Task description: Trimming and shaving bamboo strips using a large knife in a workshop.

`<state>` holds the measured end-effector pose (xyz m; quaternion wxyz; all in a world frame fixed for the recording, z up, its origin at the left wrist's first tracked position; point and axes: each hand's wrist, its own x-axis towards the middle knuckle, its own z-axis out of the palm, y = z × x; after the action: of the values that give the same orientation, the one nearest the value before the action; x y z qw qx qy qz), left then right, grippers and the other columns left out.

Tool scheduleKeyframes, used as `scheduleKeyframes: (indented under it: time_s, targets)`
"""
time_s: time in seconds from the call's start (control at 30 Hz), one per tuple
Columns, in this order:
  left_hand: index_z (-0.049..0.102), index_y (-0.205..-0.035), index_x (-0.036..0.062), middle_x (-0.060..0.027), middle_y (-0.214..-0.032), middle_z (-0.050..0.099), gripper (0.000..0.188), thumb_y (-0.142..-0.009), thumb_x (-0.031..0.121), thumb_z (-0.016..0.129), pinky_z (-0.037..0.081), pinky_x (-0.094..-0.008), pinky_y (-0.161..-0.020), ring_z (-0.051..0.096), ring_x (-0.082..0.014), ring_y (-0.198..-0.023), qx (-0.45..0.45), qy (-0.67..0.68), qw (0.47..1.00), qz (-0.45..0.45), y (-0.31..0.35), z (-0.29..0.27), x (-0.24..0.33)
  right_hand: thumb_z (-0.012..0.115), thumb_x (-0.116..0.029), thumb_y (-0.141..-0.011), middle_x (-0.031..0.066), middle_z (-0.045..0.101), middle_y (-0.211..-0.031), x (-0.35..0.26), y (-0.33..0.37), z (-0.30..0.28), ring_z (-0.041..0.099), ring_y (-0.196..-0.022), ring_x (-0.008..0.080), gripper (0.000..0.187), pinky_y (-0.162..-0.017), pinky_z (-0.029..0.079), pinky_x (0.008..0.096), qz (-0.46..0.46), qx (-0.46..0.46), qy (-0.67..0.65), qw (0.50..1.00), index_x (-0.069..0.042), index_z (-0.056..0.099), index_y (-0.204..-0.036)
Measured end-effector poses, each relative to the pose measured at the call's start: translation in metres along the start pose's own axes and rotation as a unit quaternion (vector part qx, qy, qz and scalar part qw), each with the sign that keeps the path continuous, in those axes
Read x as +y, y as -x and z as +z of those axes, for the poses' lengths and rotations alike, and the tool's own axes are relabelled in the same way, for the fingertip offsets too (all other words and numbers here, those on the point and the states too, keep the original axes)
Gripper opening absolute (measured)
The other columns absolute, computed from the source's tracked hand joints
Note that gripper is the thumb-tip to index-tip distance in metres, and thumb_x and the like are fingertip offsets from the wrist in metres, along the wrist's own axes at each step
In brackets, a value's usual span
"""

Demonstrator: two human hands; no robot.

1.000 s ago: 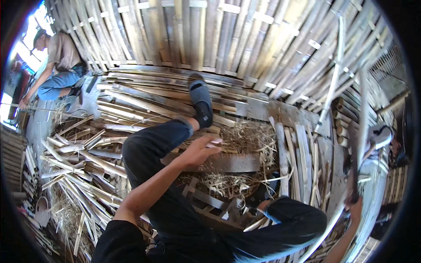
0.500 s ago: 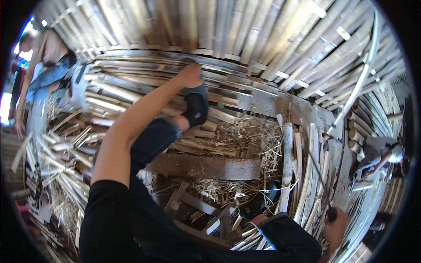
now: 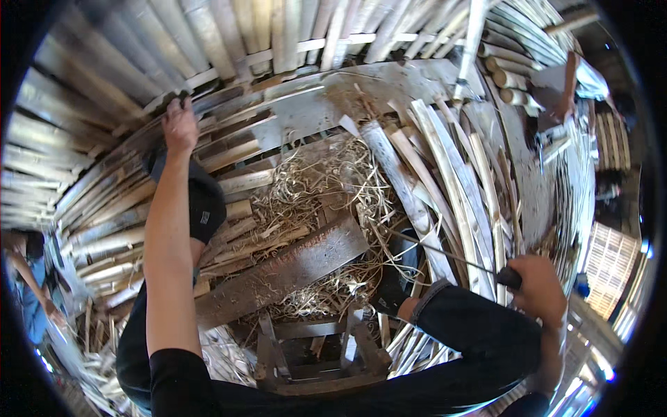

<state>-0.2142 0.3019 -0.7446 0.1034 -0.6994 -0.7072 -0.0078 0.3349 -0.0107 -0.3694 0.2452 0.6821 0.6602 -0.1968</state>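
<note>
My left hand (image 3: 181, 127) reaches out past my left foot, over bamboo strips (image 3: 233, 115) lying along the foot of the slatted wall. Its fingers curl over a small dark end; what that belongs to is unclear. My right hand (image 3: 540, 290) is closed around the dark handle (image 3: 509, 278) of a tool with a long, thin metal shaft (image 3: 448, 253). The shaft slants left and away, its tip lost among shavings. Between my legs lies a wide brown plank (image 3: 292, 267), with curled bamboo shavings (image 3: 330, 174) around it.
A low wooden stool frame (image 3: 323, 368) stands close in front of me. Long split bamboo pieces (image 3: 424, 181) lean at the right. Beyond are round bamboo poles (image 3: 513, 80). One person (image 3: 577, 80) is at the far right, another (image 3: 28, 278) at the left.
The view has swung right, so the wall and plank appear turned and shifted left. My left hand shows farther left, still by the strips. The tool's shaft now lies flatter.
</note>
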Motion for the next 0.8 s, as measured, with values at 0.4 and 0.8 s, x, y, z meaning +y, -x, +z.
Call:
scheduleKeyframes:
  time_s: [0.4,0.8]
  targets:
    - [0.054,-0.12,-0.0024,-0.0204,-0.112,0.057,0.037,-0.092,0.02,0.067,0.043,-0.0427,-0.089,0.055,-0.0371,-0.101,0.421,0.17,0.881,0.133,0.042,-0.32,-0.102,0.066,-0.006,-0.066,0.0161,0.068,-0.083,0.0,0.035,0.001,0.066,-0.086,0.0386,0.02,-0.078,0.05,0.0497,-0.096,0.069,0.001,0.993,-0.008,0.068,-0.086]
    - [0.053,-0.101,-0.0005,-0.0066,-0.064,0.036,0.041,-0.095,0.036,0.036,0.04,-0.0257,-0.051,0.04,-0.0141,-0.057,0.686,0.384,0.608,0.112,0.322,-0.703,-0.061,0.079,-0.024,-0.055,0.0143,0.071,-0.09,0.067,0.058,0.059,0.069,-0.088,0.0354,0.041,-0.082,0.055,0.045,-0.045,0.03,0.062,0.997,-0.014,0.075,-0.095]
